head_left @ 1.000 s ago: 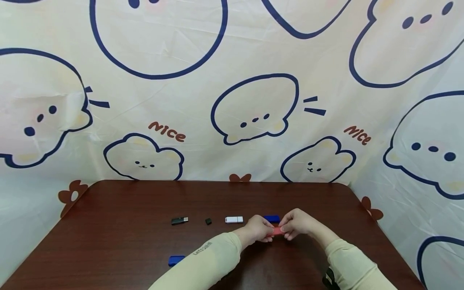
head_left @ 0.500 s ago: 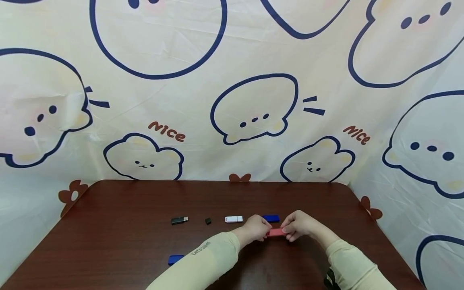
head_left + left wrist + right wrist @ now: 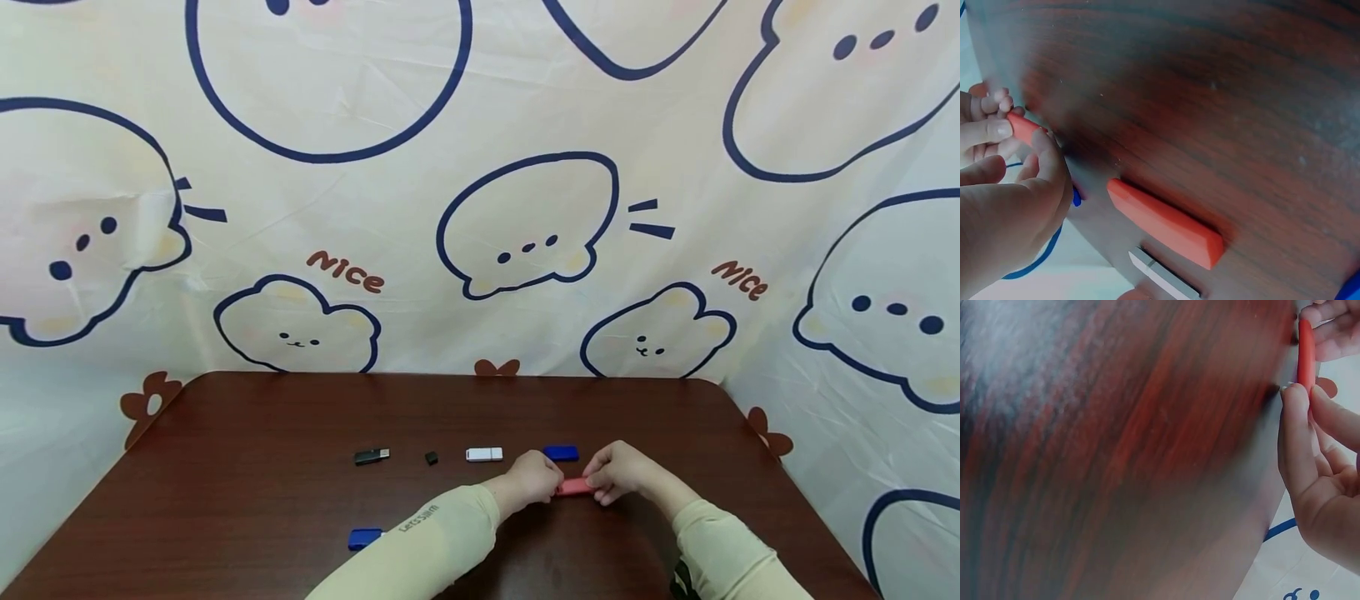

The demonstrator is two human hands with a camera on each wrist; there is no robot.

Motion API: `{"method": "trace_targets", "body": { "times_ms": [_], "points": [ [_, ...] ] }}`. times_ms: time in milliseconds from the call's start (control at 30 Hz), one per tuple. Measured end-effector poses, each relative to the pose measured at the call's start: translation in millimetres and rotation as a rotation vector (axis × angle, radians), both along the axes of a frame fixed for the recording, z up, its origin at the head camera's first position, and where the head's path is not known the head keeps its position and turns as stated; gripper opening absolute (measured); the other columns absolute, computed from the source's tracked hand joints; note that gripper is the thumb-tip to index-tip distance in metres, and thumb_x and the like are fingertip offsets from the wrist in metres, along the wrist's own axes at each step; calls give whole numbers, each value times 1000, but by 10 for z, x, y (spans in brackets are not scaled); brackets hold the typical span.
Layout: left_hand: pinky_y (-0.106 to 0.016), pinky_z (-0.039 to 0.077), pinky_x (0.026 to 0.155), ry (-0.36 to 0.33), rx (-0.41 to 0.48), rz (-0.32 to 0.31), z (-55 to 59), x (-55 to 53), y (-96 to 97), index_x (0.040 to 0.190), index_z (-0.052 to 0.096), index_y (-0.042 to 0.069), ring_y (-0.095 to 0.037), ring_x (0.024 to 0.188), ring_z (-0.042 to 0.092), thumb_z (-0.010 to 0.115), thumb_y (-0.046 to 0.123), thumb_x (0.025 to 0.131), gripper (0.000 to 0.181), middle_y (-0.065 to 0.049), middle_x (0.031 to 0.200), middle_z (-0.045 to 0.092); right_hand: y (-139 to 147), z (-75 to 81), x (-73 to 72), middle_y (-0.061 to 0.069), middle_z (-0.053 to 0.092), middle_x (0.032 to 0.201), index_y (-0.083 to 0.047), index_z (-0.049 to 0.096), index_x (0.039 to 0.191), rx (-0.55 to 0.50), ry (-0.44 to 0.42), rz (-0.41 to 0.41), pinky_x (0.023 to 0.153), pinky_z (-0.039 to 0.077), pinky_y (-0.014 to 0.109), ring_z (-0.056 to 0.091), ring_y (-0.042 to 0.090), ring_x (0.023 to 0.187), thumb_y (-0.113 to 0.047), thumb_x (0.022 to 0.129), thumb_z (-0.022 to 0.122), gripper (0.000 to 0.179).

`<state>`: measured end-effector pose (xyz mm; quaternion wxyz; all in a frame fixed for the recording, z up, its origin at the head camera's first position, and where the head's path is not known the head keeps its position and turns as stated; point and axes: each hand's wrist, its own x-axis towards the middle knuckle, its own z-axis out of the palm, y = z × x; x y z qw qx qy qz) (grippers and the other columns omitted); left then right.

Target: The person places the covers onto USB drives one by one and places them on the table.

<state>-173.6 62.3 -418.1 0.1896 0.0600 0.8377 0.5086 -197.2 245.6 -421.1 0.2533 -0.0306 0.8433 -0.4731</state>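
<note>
Over the table [image 3: 225, 500], the red stick [image 3: 575, 487] is pinched by left hand [image 3: 534, 477] and right hand [image 3: 621, 472], seemingly whole; black drive [image 3: 371, 457] is uncapped, cap [image 3: 431, 457] left off.

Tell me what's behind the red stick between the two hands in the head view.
Behind the red stick, a blue stick lies on the brown tabletop. The left hand and right hand pinch the red stick's ends; what they cover there can't be seen.
</note>
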Motion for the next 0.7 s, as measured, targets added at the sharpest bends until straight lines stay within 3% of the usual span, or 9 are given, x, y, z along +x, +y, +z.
{"method": "trace_targets", "body": {
  "times_ms": [167, 333, 700],
  "points": [
    [-20, 41, 51, 22, -31, 2, -2, 9, 19, 78, 69, -1, -9, 53, 49, 58, 4, 82, 13, 0, 68, 57, -16, 19, 0, 2, 59, 58, 8, 64, 89, 47, 38, -13, 52, 53, 27, 58, 8, 50, 3, 82, 64, 9],
    [-20, 44, 53, 31, -47, 7, -3, 21, 30, 84, 71, 0, -10, 55, 53, 58, 4, 81, 13, -2, 77, 63, -36, 20, 8, 2, 59, 57, 7, 65, 85, 93, 70, -16, 51, 54, 28, 57, 8, 48, 2, 81, 65, 6],
    [-19, 39, 52, 33, 7, 24, -21, 42, 59, 77, 67, -3, -9, 53, 49, 58, 3, 80, 11, 0, 68, 55, -60, 25, 22, 2, 58, 57, 8, 66, 82, 125, 97, -57, 50, 53, 27, 55, 7, 47, 3, 81, 66, 5]
  ]
}}
